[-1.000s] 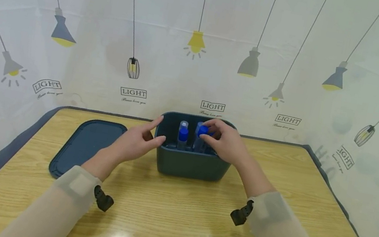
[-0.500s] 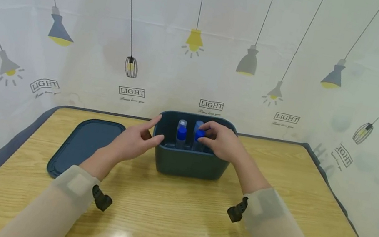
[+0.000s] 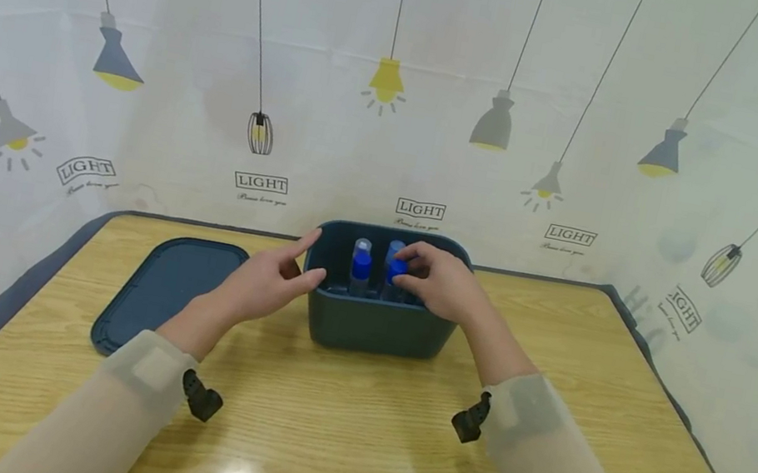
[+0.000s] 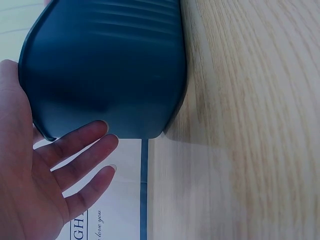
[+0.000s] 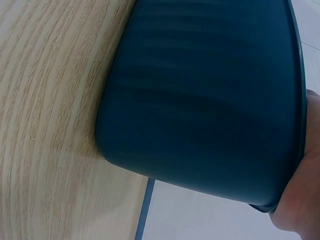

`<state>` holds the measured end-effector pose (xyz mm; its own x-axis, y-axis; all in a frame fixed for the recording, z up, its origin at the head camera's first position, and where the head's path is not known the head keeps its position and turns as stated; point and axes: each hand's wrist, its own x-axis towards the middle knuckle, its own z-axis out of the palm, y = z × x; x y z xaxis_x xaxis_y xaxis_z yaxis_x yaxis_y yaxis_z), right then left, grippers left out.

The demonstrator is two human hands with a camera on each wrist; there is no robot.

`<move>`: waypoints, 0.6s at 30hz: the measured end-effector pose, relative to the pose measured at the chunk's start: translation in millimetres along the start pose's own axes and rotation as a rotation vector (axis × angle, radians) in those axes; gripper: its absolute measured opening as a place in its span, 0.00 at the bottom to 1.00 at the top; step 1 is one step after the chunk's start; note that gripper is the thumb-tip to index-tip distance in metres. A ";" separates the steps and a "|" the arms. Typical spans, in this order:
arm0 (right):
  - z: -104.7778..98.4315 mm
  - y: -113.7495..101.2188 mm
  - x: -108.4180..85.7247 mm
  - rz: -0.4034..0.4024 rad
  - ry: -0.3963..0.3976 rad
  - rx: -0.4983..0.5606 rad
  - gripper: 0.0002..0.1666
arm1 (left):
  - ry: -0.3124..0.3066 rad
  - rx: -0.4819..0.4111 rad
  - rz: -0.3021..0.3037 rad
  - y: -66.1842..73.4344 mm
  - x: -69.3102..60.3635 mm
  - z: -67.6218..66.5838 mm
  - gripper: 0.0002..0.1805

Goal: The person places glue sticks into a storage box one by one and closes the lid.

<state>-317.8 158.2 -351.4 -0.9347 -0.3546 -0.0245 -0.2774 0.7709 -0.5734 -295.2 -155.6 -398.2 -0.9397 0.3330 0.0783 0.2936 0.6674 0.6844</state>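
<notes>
Right hand [image 3: 446, 285], thumb and fingers pinched about the cap of a blue-capped bottle [image 3: 396, 271] in a dark bin [image 3: 378, 329].

The left hand [image 3: 259, 280], fingers extended and gripping nothing, lies at the bin's left end. The pinched bottle appears upright, its base hidden by the front wall; a second blue-capped bottle [image 3: 362, 267] stands to its left, with further bottles [image 3: 363, 246] behind. By judgement, it should be light and fairly stiff, its smooth body possibly slippery; the cap offers the surest hold. The bin, seemingly rigid plastic, is best steadied at its rim.
</notes>
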 end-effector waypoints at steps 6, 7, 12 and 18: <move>1.1 1.5 0.9 -0.006 0.012 0.008 0.24 | -0.003 0.001 -0.007 0.1 -0.4 -0.3 0.45; 1.4 2.0 1.3 -0.007 0.015 0.008 0.24 | -0.005 0.002 -0.007 0.1 -0.3 -0.2 0.45; 2.2 3.0 1.1 -0.007 0.033 0.019 0.24 | -0.009 0.004 -0.004 -0.2 -0.1 0.1 0.46; 0.9 2.4 -1.2 -0.014 0.055 0.038 0.26 | -0.008 -0.001 -0.007 1.0 -0.5 -0.6 0.45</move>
<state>-317.2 160.0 -353.4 -0.9419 -0.3348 0.0280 -0.2828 0.7453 -0.6038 -294.5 -155.5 -397.2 -0.9403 0.3337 0.0676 0.2868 0.6694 0.6853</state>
